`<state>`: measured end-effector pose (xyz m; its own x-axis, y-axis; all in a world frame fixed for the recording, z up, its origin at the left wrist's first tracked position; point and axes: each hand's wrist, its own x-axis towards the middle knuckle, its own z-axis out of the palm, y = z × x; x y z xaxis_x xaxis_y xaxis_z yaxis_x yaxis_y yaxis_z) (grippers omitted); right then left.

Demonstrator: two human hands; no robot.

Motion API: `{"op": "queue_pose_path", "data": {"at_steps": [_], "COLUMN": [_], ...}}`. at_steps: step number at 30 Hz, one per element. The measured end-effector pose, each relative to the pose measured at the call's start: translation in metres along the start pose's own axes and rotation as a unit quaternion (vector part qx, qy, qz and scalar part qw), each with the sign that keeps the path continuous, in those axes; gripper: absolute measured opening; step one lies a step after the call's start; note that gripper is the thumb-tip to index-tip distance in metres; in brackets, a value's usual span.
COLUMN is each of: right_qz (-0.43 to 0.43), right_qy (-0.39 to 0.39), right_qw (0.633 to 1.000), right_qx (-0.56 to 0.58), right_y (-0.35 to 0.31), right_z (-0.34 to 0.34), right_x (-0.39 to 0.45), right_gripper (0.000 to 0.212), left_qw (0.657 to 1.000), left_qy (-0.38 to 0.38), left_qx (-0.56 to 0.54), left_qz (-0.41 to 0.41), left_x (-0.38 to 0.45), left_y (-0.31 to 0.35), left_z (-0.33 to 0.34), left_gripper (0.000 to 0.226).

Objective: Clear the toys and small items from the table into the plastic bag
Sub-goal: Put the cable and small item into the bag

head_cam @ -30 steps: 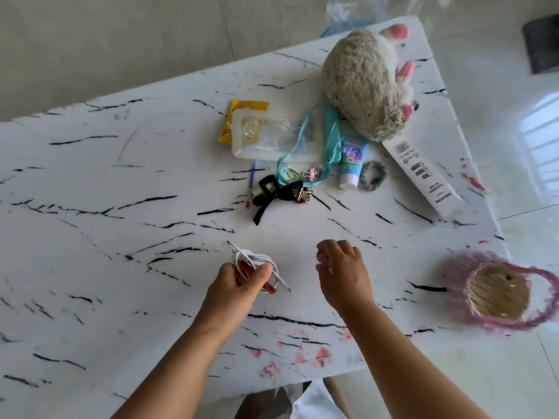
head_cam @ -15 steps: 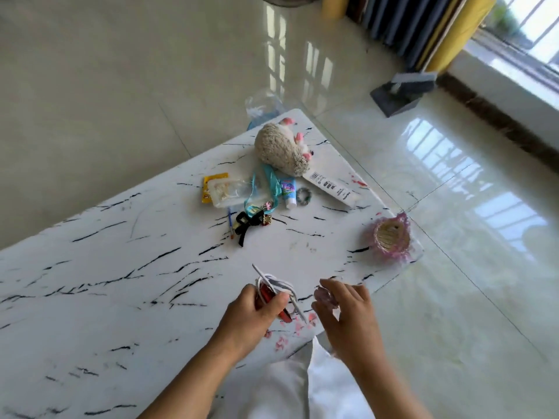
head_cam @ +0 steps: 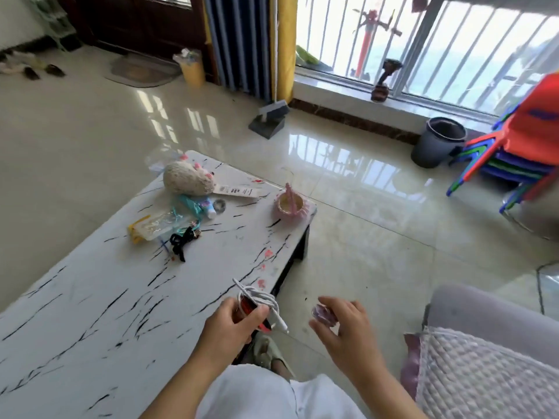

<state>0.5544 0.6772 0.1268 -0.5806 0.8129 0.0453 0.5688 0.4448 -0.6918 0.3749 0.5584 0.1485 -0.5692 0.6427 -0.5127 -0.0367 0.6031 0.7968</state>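
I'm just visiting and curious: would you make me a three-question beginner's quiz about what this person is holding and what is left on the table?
1. True or false: the left hand grips a coiled white cable together with a red object.
2. Which thing stands nearest the white marble-patterned table's far right corner?
A. beige plush toy animal
B. pink-trimmed woven basket
C. black bow-shaped hair clip
3. Fill in: the right hand holds a small, pale ____ object over the floor, off the table.

Key: 1 true; 2 B; 3 pink.
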Motion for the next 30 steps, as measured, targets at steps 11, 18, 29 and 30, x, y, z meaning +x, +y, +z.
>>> {"op": "queue_pose_path", "data": {"at_steps": [11,18,29,30], "right_qz": [0.136,0.276,0.466,0.480], "right_qy": [0.133,0.259,0.408,0.425], "right_qw": [0.982,0.926,0.784,0.767], "right_qx": [0.012,0.003,-0.026,-0.026], "right_y": [0.007,-0.021,-0.070,-0.071], "right_z": [-0.053,-0.045,-0.004,-0.005], "right_x": [-0.181,-0.290,-0.485,-0.505], "right_gripper": [0.033,0.034,0.034,0.036], "left_qw": [0.981,0.933,0.806,0.786], "left_qy": [-0.159,-0.277,-0.498,-0.521], "left_qx": [0.089,0.190,0.247,0.258], "left_qz": [0.066,0.132,0.202,0.210], "left_x": [-0.099,-0.134,-0.252,-0.268], "left_y": [-0.032,-0.043,-0.095,-0.101], "left_z": [0.047,0.065,0.128,0.138], "left_gripper": [0.042,0.046,0.028,0.028]}}
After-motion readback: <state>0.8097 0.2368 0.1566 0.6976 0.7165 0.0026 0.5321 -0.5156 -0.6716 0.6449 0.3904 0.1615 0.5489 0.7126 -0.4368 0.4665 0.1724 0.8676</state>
